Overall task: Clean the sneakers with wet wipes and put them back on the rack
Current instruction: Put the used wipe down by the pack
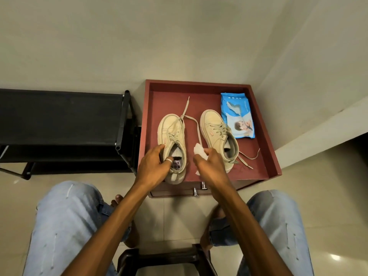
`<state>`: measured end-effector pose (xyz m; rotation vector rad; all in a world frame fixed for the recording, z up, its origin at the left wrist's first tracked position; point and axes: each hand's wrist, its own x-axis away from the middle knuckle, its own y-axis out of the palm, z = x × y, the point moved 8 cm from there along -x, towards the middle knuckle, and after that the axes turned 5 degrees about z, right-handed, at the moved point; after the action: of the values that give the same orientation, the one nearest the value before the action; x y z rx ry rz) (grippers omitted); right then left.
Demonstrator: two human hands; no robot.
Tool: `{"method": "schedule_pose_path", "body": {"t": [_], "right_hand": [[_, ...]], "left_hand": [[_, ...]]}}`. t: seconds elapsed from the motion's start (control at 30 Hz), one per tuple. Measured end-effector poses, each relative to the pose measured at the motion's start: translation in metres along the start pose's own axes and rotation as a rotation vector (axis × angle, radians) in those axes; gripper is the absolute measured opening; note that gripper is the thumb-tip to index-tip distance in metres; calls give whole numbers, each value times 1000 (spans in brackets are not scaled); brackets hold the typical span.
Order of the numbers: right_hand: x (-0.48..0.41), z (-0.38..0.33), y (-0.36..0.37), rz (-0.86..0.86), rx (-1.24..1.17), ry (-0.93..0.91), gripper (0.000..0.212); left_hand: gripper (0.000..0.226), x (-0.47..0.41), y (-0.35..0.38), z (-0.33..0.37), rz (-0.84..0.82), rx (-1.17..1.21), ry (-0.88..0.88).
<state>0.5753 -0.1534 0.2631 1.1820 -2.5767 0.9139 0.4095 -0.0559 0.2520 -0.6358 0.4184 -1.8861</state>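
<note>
**Wiping step, viewed from above the seated person.** Two beige sneakers stand side by side, toes pointing away, on the red-brown worktop [165,100], a flat top with a raised rim.

- **Left hand** [152,162]: its grip is closed on the heel collar of the left sneaker [171,130], with fingers curled into the opening.
- **Right hand** [209,164]: it pinches a crumpled white wet wipe [199,149] just beside that shoe.
- **Right sneaker** [214,126]: it stands untouched.

**Technique (a judgement).** Steady the shoe by the collar and draw the wipe along the upper and sidewall in short strokes. Refold to a clean face often, and keep the loose flat lace [196,124] out of the way.

**Materials.**
- The uppers look matte and leather-like, with stitched panels.
- The soles are thick, pale and rounded at the toe.
- The blue pack of wipes [237,116], made of soft glossy film, lies just beside the right sneaker.
- The black rack [59,116], slim tubes carrying a dark fabric shelf, stands to the left of the worktop.
</note>
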Motion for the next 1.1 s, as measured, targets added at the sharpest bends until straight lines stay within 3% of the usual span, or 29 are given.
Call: {"method": "schedule_pose_path", "body": {"t": [0.07,0.17,0.27,0.5,0.73,1.1], "right_hand": [[-5,-7,-11,44,-36,-16,48],[-6,-22,-31,126,-25,-97,28],[-19,-34,-63,274,99,-203,27],[-107,-56,-147,445,131,-207,23],[-185,-31,-141,350,37,-51,29],[-237,-34,-144,390,-188,-98,30]], "left_hand": [[47,-1,-1,-1,30,-69,18],[56,0,0,1,74,-149,76],[59,-1,0,3,95,-208,112],[60,-6,3,11,114,-200,132],[62,-13,7,19,127,-150,131],[65,-25,14,21,157,-148,152]]}}
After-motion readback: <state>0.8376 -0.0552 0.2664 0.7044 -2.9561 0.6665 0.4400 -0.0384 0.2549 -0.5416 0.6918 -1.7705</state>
